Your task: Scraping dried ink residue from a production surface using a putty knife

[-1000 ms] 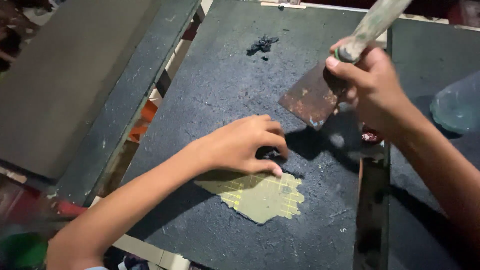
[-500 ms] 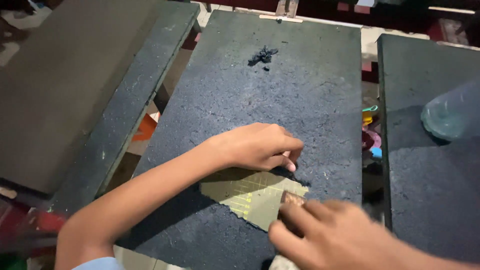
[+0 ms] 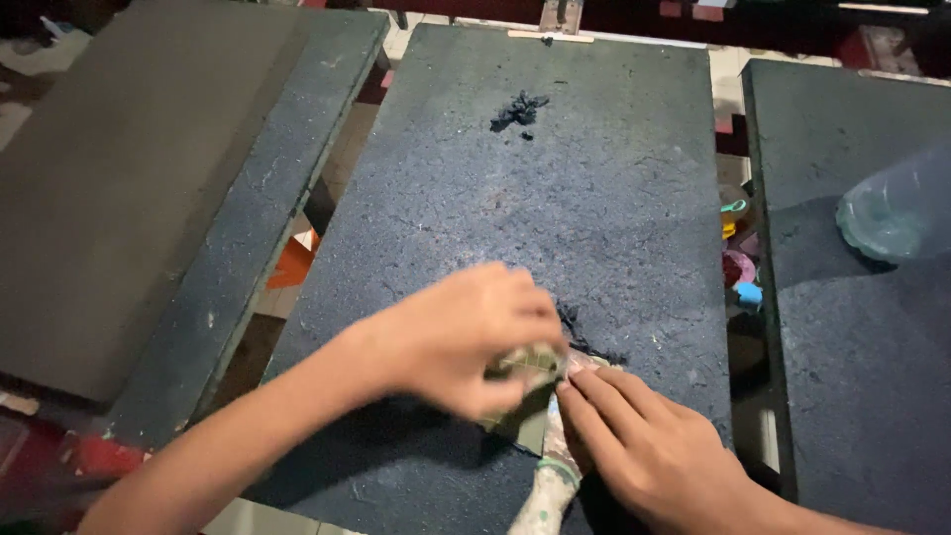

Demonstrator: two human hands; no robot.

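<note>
Hands meet on dark gritty slab (image 3: 594, 198): left hand (image 3: 466, 337) pinches olive patch (image 3: 525, 372), right hand's (image 3: 644, 446) grip unclear.

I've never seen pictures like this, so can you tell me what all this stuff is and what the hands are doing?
There is no machine here. A person wears a camera on their head, so you look down at their own two hands. The left hand pinches a small greenish-yellow patch on a dark, rough slab. The right hand presses its fingers beside that patch, over a paint-speckled tool handle; how the tool is gripped is hard to tell. A little heap of black crumbs lies farther up the slab, and more black bits sit near the hands. Similar slabs lie to each side, and a clear plastic container rests on the right one.
</note>
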